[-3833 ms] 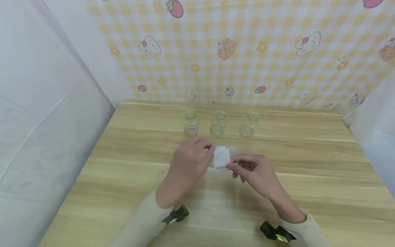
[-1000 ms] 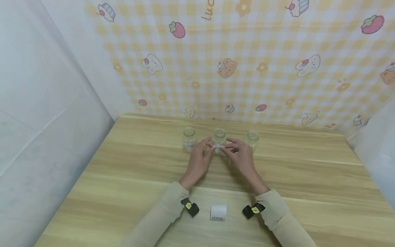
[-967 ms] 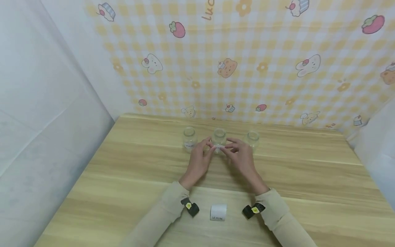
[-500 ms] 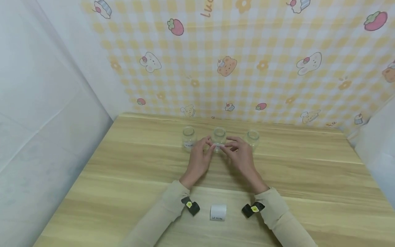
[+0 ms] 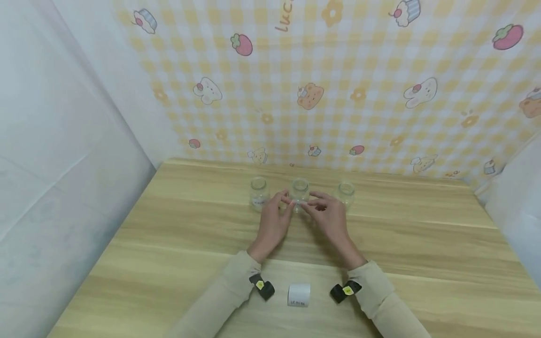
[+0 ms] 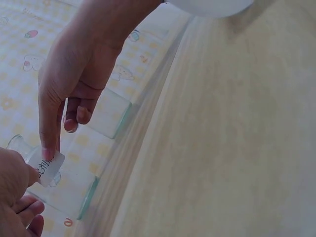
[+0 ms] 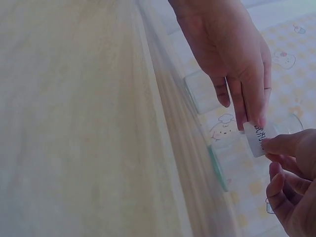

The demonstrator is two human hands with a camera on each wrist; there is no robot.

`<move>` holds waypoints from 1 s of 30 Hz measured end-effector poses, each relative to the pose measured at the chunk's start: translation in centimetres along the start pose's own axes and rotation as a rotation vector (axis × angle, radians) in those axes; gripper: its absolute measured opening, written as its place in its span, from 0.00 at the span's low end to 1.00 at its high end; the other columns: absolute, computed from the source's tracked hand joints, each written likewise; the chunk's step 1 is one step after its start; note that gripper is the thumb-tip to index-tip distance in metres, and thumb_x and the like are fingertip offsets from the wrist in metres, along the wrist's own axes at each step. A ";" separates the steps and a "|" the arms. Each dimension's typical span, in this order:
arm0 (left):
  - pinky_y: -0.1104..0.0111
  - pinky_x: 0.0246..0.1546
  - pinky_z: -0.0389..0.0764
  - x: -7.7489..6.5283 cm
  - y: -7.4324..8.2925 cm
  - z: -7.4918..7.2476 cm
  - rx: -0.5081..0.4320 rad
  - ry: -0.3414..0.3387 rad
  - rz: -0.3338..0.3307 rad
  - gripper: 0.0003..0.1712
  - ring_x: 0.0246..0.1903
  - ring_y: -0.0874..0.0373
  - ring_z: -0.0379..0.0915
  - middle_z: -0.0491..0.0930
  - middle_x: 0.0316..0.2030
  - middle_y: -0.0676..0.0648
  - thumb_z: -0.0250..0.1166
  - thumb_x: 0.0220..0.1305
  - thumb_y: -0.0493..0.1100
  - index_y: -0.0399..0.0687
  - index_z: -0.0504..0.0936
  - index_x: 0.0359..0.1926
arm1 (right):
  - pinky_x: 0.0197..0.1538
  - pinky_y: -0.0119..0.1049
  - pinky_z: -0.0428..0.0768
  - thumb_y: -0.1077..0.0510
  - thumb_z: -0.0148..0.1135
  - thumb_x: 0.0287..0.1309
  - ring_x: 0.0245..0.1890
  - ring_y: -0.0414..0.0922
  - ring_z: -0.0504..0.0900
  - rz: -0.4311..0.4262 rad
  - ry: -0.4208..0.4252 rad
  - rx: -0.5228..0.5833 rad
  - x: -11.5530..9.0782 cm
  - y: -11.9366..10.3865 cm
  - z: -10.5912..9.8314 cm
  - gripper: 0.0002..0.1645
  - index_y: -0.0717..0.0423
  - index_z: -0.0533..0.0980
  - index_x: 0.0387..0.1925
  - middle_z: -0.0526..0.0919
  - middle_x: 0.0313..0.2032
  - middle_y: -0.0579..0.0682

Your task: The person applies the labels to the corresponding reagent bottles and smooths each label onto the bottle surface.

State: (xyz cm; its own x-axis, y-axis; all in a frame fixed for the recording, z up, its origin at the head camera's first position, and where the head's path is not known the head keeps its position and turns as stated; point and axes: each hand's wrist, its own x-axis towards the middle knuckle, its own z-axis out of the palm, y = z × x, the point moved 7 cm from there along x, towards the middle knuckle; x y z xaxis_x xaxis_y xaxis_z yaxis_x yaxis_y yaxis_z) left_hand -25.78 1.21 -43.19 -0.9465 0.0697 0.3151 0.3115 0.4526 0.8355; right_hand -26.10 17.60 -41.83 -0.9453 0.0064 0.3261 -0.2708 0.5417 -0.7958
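Three clear glass jars stand in a row. At the front of the middle jar [image 5: 300, 186], my two hands hold a small white label [image 7: 254, 138] printed with black characters. My left hand [image 5: 274, 220] pinches one end and my right hand [image 5: 329, 215] the other. In the left wrist view, the thumbs lie on the label's face; the fingers behind are partly hidden. The left jar [image 5: 258, 190] bears a similar label. No label shows on the right jar [image 5: 346, 190], partly covered by my right hand. A curled white label sheet [image 5: 298, 293] lies between my forearms.
The wooden table [image 5: 177, 244] runs back to a yellow checked cloth [image 5: 270, 94] with cartoon prints. White sheeting [image 5: 76, 141] hangs at the left. A black wrist strap [image 5: 262, 287] sits on each sleeve.
About four seconds ago both hands held a white label sheet above the table. Now the sheet lies at the front, and the hands hold a label at the middle jar, almost still this last second.
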 end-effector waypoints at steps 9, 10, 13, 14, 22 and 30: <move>0.53 0.52 0.81 -0.1 0.2 -0.1 -0.012 0.011 0.014 0.06 0.60 0.40 0.78 0.79 0.61 0.34 0.65 0.73 0.39 0.40 0.78 0.42 | 0.30 0.26 0.79 0.57 0.78 0.58 0.31 0.50 0.89 0.037 0.003 0.039 0.0 0.6 0.1 0.11 0.63 0.89 0.32 0.87 0.52 0.59; 0.53 0.52 0.81 -0.1 0.2 -0.2 -0.014 0.013 0.015 0.06 0.60 0.40 0.78 0.80 0.61 0.34 0.65 0.73 0.39 0.40 0.78 0.42 | 0.29 0.26 0.79 0.57 0.78 0.58 0.31 0.49 0.89 0.040 0.004 0.043 0.0 0.6 0.1 0.11 0.63 0.89 0.32 0.87 0.52 0.59; 0.54 0.52 0.81 -0.1 0.2 -0.2 -0.012 0.016 0.018 0.07 0.59 0.41 0.79 0.81 0.60 0.34 0.66 0.73 0.39 0.41 0.76 0.41 | 0.27 0.26 0.79 0.57 0.78 0.57 0.29 0.48 0.88 0.053 0.006 0.055 0.0 0.6 0.1 0.11 0.63 0.89 0.32 0.87 0.53 0.59; 0.54 0.52 0.81 -0.1 0.2 -0.2 -0.013 0.016 0.018 0.07 0.60 0.41 0.78 0.81 0.60 0.34 0.66 0.72 0.39 0.41 0.76 0.41 | 0.27 0.26 0.79 0.58 0.78 0.57 0.28 0.48 0.88 0.056 0.007 0.059 0.0 0.6 0.1 0.10 0.63 0.89 0.32 0.87 0.53 0.59; 0.54 0.52 0.81 0.0 -0.1 0.0 -0.019 0.021 0.015 0.08 0.61 0.42 0.78 0.81 0.60 0.34 0.68 0.71 0.38 0.42 0.76 0.38 | 0.23 0.25 0.78 0.60 0.80 0.54 0.24 0.48 0.88 0.064 0.025 0.106 -0.1 0.6 0.0 0.12 0.66 0.87 0.35 0.89 0.47 0.61; 0.51 0.51 0.82 -0.2 0.2 -0.3 -0.030 0.030 0.043 0.10 0.60 0.40 0.78 0.81 0.59 0.34 0.70 0.68 0.37 0.41 0.75 0.39 | 0.22 0.27 0.78 0.61 0.82 0.51 0.22 0.42 0.84 0.032 -0.001 0.099 -0.1 0.5 -0.1 0.27 0.67 0.81 0.51 0.90 0.37 0.61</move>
State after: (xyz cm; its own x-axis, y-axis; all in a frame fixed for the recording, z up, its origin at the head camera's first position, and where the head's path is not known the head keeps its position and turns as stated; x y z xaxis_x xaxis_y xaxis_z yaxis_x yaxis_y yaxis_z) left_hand -25.57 1.04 -42.98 -0.9294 0.0620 0.3638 0.3546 0.4229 0.8339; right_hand -26.15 17.93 -42.17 -0.9538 0.0217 0.2997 -0.2574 0.4555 -0.8522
